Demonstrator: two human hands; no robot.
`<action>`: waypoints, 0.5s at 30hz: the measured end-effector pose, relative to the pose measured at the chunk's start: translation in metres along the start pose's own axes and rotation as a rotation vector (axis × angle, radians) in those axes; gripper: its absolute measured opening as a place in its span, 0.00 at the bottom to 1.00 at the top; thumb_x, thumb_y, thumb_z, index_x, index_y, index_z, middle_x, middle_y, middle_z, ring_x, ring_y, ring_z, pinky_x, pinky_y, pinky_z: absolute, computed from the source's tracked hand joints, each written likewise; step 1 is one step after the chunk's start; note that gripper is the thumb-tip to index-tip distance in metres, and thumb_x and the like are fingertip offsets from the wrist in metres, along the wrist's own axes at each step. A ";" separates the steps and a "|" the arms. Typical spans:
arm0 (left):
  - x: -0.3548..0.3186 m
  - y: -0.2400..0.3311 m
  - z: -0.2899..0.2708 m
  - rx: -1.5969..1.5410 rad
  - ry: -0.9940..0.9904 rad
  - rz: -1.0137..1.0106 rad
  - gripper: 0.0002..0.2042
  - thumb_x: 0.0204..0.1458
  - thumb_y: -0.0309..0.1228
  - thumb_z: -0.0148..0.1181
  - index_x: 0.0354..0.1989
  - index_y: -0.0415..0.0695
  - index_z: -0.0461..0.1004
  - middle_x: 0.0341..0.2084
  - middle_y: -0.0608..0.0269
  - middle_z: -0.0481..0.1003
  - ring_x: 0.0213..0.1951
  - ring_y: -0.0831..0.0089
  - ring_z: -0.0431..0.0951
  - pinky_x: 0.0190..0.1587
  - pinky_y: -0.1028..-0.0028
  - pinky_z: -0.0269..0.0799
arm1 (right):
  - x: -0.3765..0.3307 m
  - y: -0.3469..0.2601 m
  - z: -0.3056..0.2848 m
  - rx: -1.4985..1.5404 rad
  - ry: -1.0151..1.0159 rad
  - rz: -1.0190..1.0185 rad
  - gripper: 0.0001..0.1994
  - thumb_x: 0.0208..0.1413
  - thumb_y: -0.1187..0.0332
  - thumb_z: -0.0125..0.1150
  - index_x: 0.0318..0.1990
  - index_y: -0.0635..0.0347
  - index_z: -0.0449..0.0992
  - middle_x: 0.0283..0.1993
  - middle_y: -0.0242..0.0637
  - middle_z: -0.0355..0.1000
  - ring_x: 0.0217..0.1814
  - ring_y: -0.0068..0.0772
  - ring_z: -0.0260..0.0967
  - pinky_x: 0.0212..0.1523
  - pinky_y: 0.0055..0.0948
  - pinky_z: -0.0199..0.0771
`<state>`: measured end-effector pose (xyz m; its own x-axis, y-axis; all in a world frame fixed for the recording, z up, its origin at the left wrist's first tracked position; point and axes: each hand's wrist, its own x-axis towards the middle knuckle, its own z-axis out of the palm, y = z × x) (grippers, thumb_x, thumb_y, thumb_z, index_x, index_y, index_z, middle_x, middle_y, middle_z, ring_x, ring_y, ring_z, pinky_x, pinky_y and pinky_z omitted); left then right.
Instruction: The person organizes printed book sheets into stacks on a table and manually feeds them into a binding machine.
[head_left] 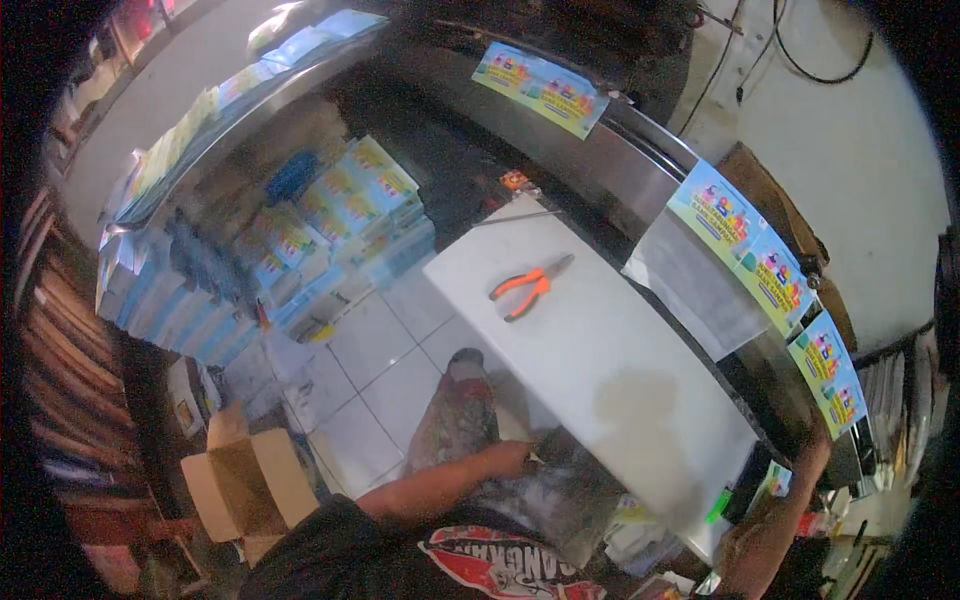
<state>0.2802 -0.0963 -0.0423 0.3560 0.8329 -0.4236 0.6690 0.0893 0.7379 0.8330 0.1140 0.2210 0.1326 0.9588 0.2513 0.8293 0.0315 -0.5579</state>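
Observation:
My left hand (518,457) rests over my lap, close to the near edge of the white tabletop (600,330). Its fingers are not clear, and a dark shape lies right beside it. On the right my forearm reaches up past the table's end, with my right hand (818,455) beside a colourful printed sheet (828,375) on the metal rail. The fingers of that hand cannot be made out. Pliers with orange and black handles (530,287) lie on the tabletop, apart from both hands. A bright green object (718,506) sits at its right end.
More printed sheets (540,88) hang along the metal rail (600,165). Tall stacks of printed paper (365,205) stand on the tiled floor (365,430) to the left. An open cardboard box (235,490) is at lower left. A thin dark rod (515,217) lies at the table's far end.

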 end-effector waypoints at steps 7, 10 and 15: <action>-0.008 0.005 -0.008 -0.038 -0.009 -0.107 0.19 0.51 0.38 0.56 0.51 0.44 0.70 0.41 0.43 0.75 0.44 0.47 0.75 0.46 0.53 0.70 | -0.084 -0.199 0.111 -0.289 -0.423 -0.220 0.26 0.53 0.64 0.61 0.59 0.62 0.65 0.66 0.50 0.57 0.68 0.52 0.52 0.67 0.41 0.52; 0.007 0.000 0.006 -0.012 -0.065 0.058 0.22 0.56 0.44 0.51 0.53 0.42 0.68 0.43 0.44 0.75 0.44 0.47 0.76 0.49 0.56 0.71 | -0.084 -0.189 0.156 -0.250 -0.395 -0.308 0.29 0.54 0.61 0.60 0.61 0.61 0.62 0.68 0.52 0.52 0.71 0.53 0.47 0.70 0.45 0.44; 0.004 -0.030 0.011 0.058 -0.042 0.095 0.16 0.54 0.37 0.53 0.50 0.46 0.73 0.43 0.45 0.75 0.45 0.48 0.75 0.46 0.55 0.71 | -0.075 -0.199 0.210 -0.436 -0.200 -0.363 0.30 0.56 0.56 0.56 0.63 0.63 0.59 0.66 0.55 0.54 0.69 0.55 0.49 0.69 0.47 0.42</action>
<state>0.2689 -0.1022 -0.0720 0.4457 0.8126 -0.3755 0.6672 -0.0219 0.7446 0.5440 0.0947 0.1472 -0.2705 0.9441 0.1883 0.9542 0.2889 -0.0775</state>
